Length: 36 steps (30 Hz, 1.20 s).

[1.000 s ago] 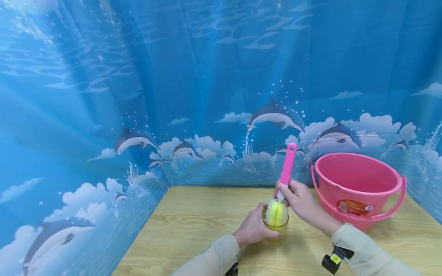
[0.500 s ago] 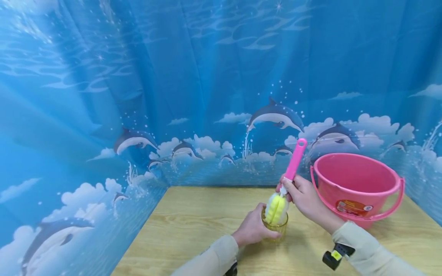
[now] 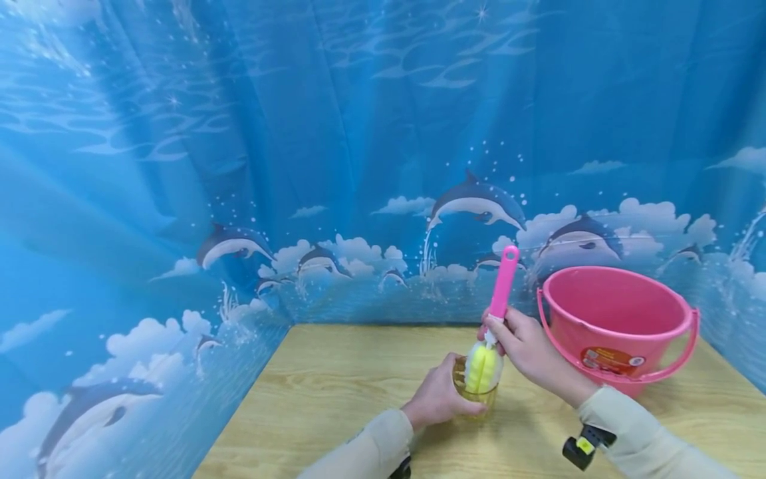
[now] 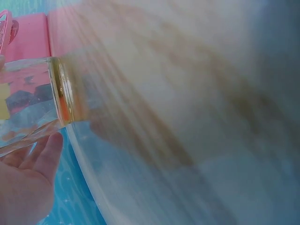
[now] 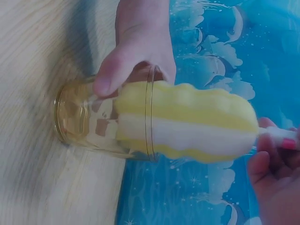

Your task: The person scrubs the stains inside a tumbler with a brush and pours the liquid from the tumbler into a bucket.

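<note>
An amber-tinted clear glass (image 5: 84,112) stands on the wooden table, with my left hand (image 3: 439,394) wrapped round its side, thumb across the front. My right hand (image 3: 529,349) pinches a sponge bottle brush (image 3: 504,283) by the white neck below its pink handle. The yellow-and-white sponge head (image 5: 201,124) points down into the glass; in the right wrist view its lower part lies inside, while the upper part stands out above the rim. The handle leans slightly to the right. In the left wrist view the glass base shows beside my left fingers (image 4: 49,157).
A pink bucket (image 3: 619,339) with its handle hanging down in front stands at the right of the wooden table (image 3: 335,379). Behind and to the left hangs a blue dolphin-print curtain (image 3: 359,166). Each wrist wears a strapped camera.
The brush rose and tilted right half a second ago, then came down again and straightened somewhat in my right hand. My left hand and the glass have stayed in place.
</note>
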{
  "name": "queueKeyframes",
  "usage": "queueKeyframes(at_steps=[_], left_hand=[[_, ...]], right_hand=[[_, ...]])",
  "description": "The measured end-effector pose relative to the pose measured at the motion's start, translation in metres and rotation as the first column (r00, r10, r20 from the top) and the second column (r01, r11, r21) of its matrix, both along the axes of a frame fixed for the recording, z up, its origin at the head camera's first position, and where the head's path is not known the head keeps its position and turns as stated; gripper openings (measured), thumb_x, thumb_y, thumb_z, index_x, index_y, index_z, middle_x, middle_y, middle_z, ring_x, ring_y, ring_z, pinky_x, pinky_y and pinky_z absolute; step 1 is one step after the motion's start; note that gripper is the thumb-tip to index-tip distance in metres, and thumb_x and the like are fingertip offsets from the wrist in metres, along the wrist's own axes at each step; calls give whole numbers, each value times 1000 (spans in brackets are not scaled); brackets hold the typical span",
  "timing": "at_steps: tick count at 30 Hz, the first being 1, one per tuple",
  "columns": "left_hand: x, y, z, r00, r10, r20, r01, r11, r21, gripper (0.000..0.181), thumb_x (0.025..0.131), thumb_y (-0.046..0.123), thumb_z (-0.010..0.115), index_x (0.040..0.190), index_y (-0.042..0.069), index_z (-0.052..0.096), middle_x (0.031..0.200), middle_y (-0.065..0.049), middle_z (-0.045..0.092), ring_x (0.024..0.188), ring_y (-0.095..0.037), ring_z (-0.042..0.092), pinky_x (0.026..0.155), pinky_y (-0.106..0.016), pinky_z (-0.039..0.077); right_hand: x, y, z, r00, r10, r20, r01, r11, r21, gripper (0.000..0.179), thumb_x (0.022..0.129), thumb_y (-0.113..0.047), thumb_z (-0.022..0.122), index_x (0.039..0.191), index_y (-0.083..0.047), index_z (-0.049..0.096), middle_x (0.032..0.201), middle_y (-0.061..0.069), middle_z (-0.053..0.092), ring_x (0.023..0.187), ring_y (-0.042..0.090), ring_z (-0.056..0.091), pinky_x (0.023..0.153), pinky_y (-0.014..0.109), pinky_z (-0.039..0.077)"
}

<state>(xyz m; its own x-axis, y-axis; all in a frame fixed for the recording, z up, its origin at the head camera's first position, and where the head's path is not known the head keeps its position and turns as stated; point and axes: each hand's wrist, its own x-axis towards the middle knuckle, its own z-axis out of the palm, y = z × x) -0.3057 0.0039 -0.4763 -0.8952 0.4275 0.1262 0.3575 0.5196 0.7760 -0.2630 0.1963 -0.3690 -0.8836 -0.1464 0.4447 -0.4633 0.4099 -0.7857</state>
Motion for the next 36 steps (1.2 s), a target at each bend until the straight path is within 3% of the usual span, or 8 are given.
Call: queueKeyframes(at_steps=[9,13,17,23,26,31,33,36], left_hand=[[0,0,-1,1000,-22,-1,22,999,29,82,61,34,96,128,20,52,112,7,68,99,-5,62,90,-24,50],[0,0,-2,999,-49,-2,49,997,62,76,63,30,96,126,19,53,114,8,69,103,-6,63,92,-22,50],[0,0,-3,999,-50,-13,51,997,63,76,63,28,95,125,18,53,114,8,69,103,-6,63,92,-21,49],[1,-1,-3,999,-49,1,48,996,69,78,64,27,95,128,13,53,117,2,70,103,-7,63,91,-22,49],[0,0,-3,999,-48,-1,48,997,66,79,64,28,95,128,13,53,116,2,70,102,-7,63,90,-21,50],[0,1,-3,998,-63,-10,64,995,73,80,64,29,95,129,11,53,116,2,70,103,-8,64,90,-21,50],[1,1,-3,998,-64,-9,64,995,75,80,64,28,95,129,11,52,116,2,70,104,-8,64,90,-22,51],[1,1,-3,998,-55,0,55,996,74,81,63,28,95,130,12,52,117,3,70,104,-8,64,91,-22,51]], right_hand=[[4,14,7,988,-46,-150,39,998,-53,21,108,-24,45,115,-9,58,97,7,68,67,17,59,57,27,52],[9,23,10,973,-97,-208,85,994,-66,18,107,-20,48,117,-10,60,89,6,66,68,18,61,61,26,54],[12,33,8,955,-144,-259,139,990,-37,17,105,-15,52,119,-13,62,77,3,62,64,16,58,56,25,51],[7,45,-13,929,-179,-323,209,976,60,18,100,-12,62,116,-13,68,77,-3,63,64,10,58,59,18,48],[1,51,-28,918,-141,-372,200,971,127,14,95,-6,68,108,-9,73,88,-3,68,70,5,64,67,13,52],[-3,59,-52,910,-46,-411,138,971,197,18,85,3,75,99,-9,75,95,-5,67,75,1,62,63,11,50],[-4,61,-59,886,9,-463,122,960,253,28,80,6,78,102,-11,75,93,-6,65,77,0,57,63,10,47],[-7,65,-69,815,99,-571,134,927,352,41,71,9,81,104,-15,76,95,-7,62,81,2,56,70,9,47]])
